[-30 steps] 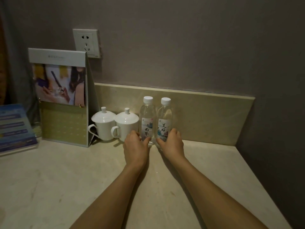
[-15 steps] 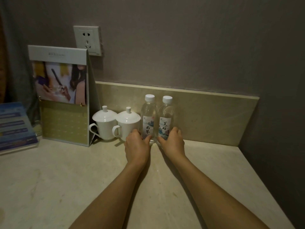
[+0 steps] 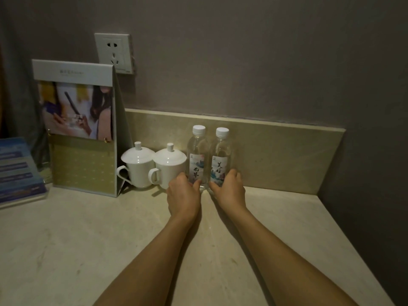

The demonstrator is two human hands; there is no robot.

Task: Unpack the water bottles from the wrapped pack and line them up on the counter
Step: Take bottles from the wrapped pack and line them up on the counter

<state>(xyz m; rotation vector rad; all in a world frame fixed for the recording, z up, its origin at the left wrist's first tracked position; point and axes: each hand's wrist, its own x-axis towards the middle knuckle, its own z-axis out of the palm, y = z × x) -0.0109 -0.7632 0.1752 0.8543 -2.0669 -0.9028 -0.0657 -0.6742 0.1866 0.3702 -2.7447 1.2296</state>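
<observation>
Two clear water bottles with white caps and painted labels stand upright side by side against the stone backsplash. My left hand (image 3: 183, 193) grips the base of the left bottle (image 3: 197, 155), fingers curled round its lower part. My right hand (image 3: 229, 188) grips the base of the right bottle (image 3: 220, 156) the same way. The bottles touch each other. Their bottoms are hidden behind my hands. No wrapped pack is in view.
Two white lidded cups (image 3: 138, 165) (image 3: 170, 166) stand just left of the bottles. A standing card display (image 3: 79, 129) and a blue leaflet holder (image 3: 17, 171) are at far left. A wall socket (image 3: 113, 53) is above. The beige counter (image 3: 287, 217) ends at a wall on the right.
The hands and bottles stay where they were; only the camera has shifted slightly, so the scene sits a little higher in view.
</observation>
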